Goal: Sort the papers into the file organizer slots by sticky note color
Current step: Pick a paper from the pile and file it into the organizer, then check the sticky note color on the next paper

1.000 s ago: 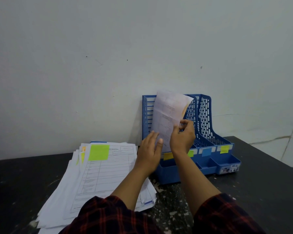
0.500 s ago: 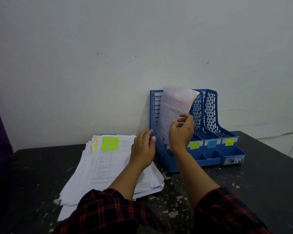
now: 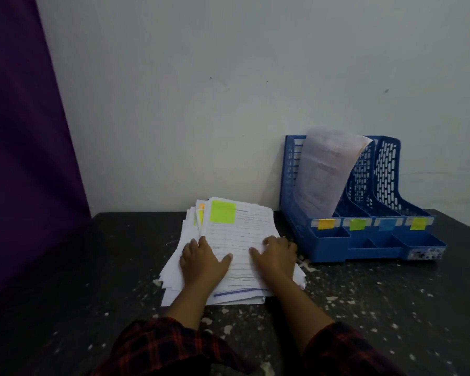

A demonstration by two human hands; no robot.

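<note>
A stack of white papers (image 3: pixel 239 232) lies on the dark table, its top sheet bearing a green sticky note (image 3: pixel 222 211). My left hand (image 3: pixel 201 260) rests flat on the stack's left side and my right hand (image 3: pixel 276 253) rests flat on its right side. To the right stands the blue file organizer (image 3: pixel 323 248), its slots labelled orange (image 3: pixel 326 223), green (image 3: pixel 357 224), blue (image 3: pixel 386 224) and yellow (image 3: pixel 417 223). One sheet (image 3: pixel 326 169) stands curled in the leftmost, orange slot.
The dark speckled table (image 3: pixel 364 308) reaches from a purple curtain (image 3: pixel 25 158) on the left to the right edge of the view. A pale wall (image 3: pixel 201 104) stands directly behind the stack and the organizer.
My right hand let go of the sheet, which stays in the orange slot. Both hands came down onto the paper stack. The view swung to the left.
</note>
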